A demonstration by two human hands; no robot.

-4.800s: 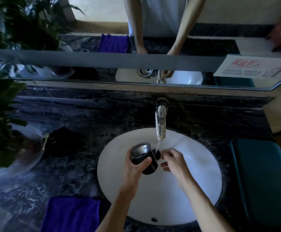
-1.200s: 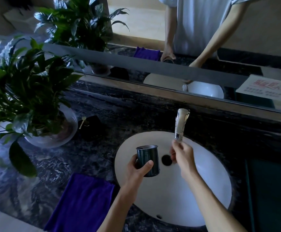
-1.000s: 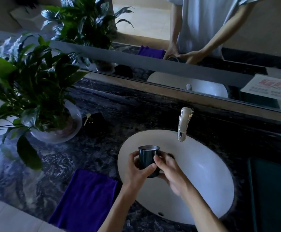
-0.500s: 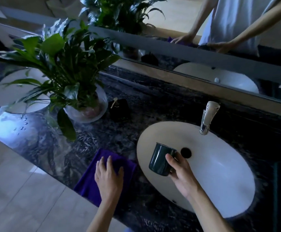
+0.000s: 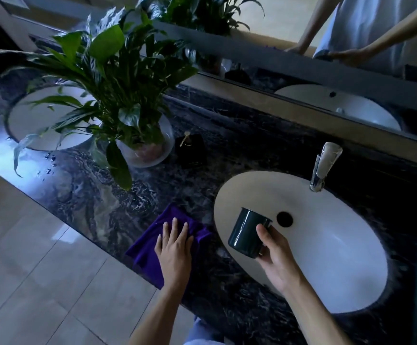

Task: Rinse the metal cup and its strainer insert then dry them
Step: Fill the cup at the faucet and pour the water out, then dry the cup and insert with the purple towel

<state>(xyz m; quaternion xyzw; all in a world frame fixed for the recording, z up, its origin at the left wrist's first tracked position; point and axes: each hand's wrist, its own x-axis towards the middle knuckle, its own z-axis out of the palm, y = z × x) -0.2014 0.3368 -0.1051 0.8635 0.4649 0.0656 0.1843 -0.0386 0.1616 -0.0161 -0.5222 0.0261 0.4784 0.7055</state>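
Right hand point(image 5: 276, 255) grips metal cup point(image 5: 246, 234), thumb across its wall, holding it tilted above the left part of the white sink point(image 5: 339, 270). Left hand point(image 5: 175, 247) lies flat, fingers straight and slightly spread, on purple cloth point(image 5: 147, 242) at the counter edge. Strainer insert not discernible.

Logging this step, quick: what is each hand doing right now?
Left hand: open, fingers flat on the purple cloth.
Right hand: holding the metal cup over the sink.
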